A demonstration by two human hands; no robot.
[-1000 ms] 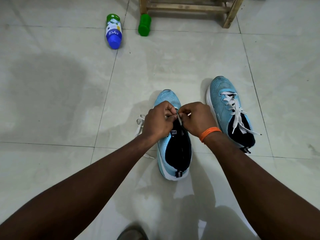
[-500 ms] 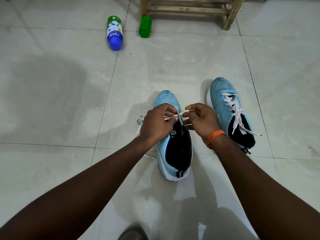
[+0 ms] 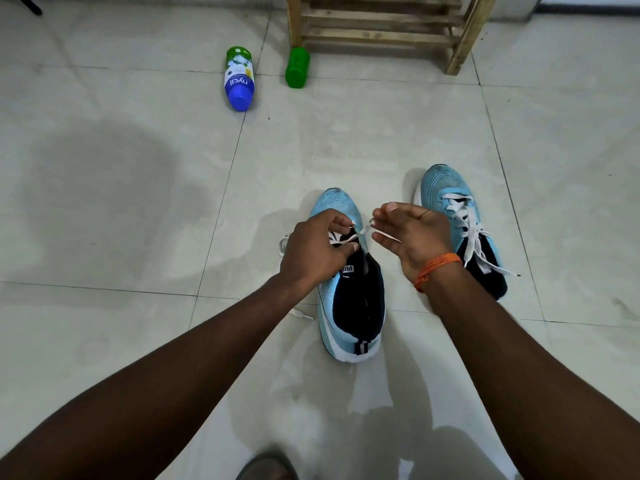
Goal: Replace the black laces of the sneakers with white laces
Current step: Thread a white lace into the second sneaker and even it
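Note:
Two light-blue sneakers stand on the tiled floor. Over the eyelets of the left sneaker [image 3: 349,306] my left hand [image 3: 317,249] pinches the white lace [image 3: 341,239] against the shoe. My right hand [image 3: 410,237] holds the same lace's free end, pulled out to the right between thumb and fingers. More of this lace trails on the floor left of the shoe. The right sneaker [image 3: 450,199] is fully threaded with a white lace [image 3: 467,230] whose ends hang loose. No black lace is in view.
A blue-and-green bottle [image 3: 239,79] and a green bottle [image 3: 297,68] lie on the floor farther ahead. A wooden rack [image 3: 381,32] stands at the back. A dark shoe tip [image 3: 268,467] shows at the bottom edge.
My hands were pressed together over the left sneaker's eyelets. My right hand has drawn away to the right, pulling the white lace end out through the shoe.

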